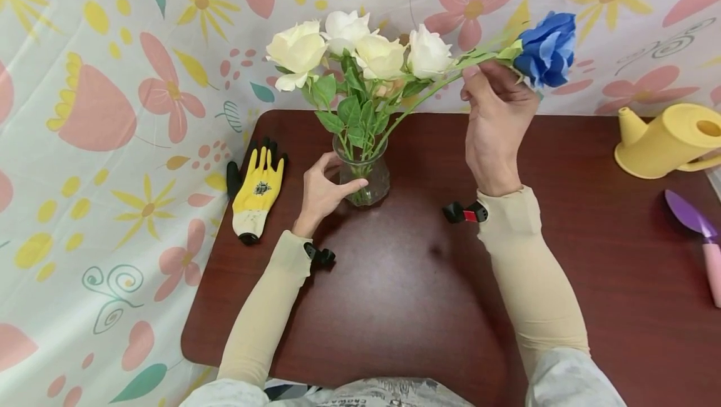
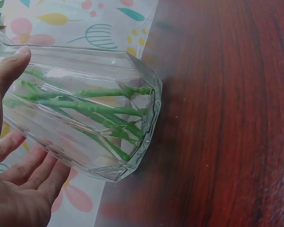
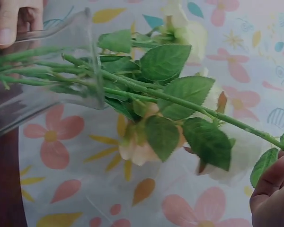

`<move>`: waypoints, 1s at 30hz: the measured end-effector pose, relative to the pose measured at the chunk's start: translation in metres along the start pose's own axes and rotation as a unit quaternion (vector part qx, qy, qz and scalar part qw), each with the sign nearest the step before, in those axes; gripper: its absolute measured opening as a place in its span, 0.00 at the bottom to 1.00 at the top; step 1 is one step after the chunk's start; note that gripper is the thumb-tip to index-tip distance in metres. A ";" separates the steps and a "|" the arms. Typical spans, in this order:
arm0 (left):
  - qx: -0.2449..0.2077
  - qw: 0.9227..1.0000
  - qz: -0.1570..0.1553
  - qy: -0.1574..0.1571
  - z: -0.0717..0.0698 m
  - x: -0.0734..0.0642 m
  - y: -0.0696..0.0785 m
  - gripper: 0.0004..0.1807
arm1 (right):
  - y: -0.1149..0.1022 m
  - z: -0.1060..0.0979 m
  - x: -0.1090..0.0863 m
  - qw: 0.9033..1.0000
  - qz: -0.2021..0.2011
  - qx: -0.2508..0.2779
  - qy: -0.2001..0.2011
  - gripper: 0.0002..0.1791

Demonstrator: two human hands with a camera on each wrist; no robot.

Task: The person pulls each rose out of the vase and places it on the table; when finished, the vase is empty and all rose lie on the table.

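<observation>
A clear glass vase [image 1: 372, 185] stands on the table, holding several cream and white roses [image 1: 378, 56] with green leaves. My left hand [image 1: 327, 191] holds the vase from its left side, thumb in front and fingers behind. In the left wrist view, green stems [image 2: 90, 101] reach down to the vase's base. Up and to the right, my right hand [image 1: 498, 122] pinches the stem of a blue rose [image 1: 545, 50] just below its bloom. That stem [image 3: 180, 101] slants down to the vase mouth, its cut end showing at the rim in the right wrist view.
A yellow and black work glove [image 1: 259, 188] lies left of the vase. On the right are a yellow watering can [image 1: 664, 141] and a purple trowel [image 1: 690, 216] with a pink handle. A flower-patterned cloth [image 1: 112, 206] hangs behind and left of the brown table [image 1: 383, 307].
</observation>
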State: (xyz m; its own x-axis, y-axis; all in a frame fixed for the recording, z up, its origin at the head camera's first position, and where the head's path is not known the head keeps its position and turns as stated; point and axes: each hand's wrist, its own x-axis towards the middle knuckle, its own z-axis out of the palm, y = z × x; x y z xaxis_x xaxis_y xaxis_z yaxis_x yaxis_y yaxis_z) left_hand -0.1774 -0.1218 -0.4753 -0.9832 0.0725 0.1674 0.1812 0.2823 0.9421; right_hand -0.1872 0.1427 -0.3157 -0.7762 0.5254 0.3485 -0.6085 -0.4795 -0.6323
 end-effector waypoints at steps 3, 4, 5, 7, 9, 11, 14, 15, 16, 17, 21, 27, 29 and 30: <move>0.000 1.000 -0.003 -0.001 -0.001 0.001 -0.001 0.36 | -0.005 0.000 0.004 1.000 -0.005 0.004 0.020 0.07; 0.000 1.000 -0.003 -0.001 -0.001 0.001 -0.001 0.36 | -0.007 0.000 0.006 1.000 -0.006 0.006 0.027 0.06; 0.000 1.000 -0.003 -0.001 -0.001 0.001 -0.001 0.36 | -0.009 -0.001 0.008 0.999 -0.008 0.008 0.033 0.06; 0.002 1.000 -0.001 -0.001 -0.001 0.002 -0.002 0.36 | -0.012 -0.001 0.011 0.999 -0.011 0.014 0.044 0.06; 0.006 1.000 -0.001 -0.001 -0.001 0.002 -0.002 0.36 | -0.016 -0.002 0.013 0.998 -0.017 0.018 0.054 0.06; 0.012 1.000 -0.004 -0.001 -0.001 0.002 -0.002 0.36 | -0.020 -0.004 0.015 0.998 -0.025 0.012 0.058 0.07; 0.025 1.000 -0.015 -0.002 -0.001 0.001 -0.001 0.35 | -0.026 -0.005 0.018 0.997 -0.024 0.020 0.073 0.07; 0.028 0.999 -0.018 -0.002 -0.002 0.001 -0.001 0.35 | -0.028 -0.006 0.018 0.996 -0.020 0.029 0.080 0.07; 0.030 0.999 -0.021 -0.003 -0.002 0.001 -0.001 0.35 | -0.030 -0.007 0.019 0.996 -0.024 0.024 0.079 0.07; 0.032 0.999 -0.024 -0.003 -0.002 0.001 -0.001 0.35 | -0.032 -0.007 0.020 0.996 -0.024 0.027 0.082 0.07; 0.031 0.999 -0.023 -0.002 -0.002 0.001 -0.001 0.35 | -0.037 -0.013 0.022 0.995 -0.032 0.034 0.086 0.06; 0.036 0.999 -0.016 0.000 -0.002 0.001 -0.002 0.34 | -0.044 -0.025 0.025 0.994 -0.044 0.031 0.098 0.06; 0.039 0.999 -0.016 -0.001 -0.002 0.001 -0.002 0.34 | -0.046 -0.030 0.027 0.993 -0.042 0.033 0.108 0.05; 0.038 0.999 -0.016 -0.001 -0.002 0.001 -0.002 0.34 | -0.047 -0.032 0.027 0.992 -0.036 0.032 0.115 0.06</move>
State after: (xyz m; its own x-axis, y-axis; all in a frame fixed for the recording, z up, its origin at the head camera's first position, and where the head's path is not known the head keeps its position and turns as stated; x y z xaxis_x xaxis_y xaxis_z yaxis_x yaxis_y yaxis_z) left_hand -0.1788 -0.1236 -0.4763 -0.9884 0.0652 0.1373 0.1516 0.3568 0.9218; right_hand -0.1743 0.2023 -0.2988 -0.6759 0.7035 0.2194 -0.6766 -0.4745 -0.5631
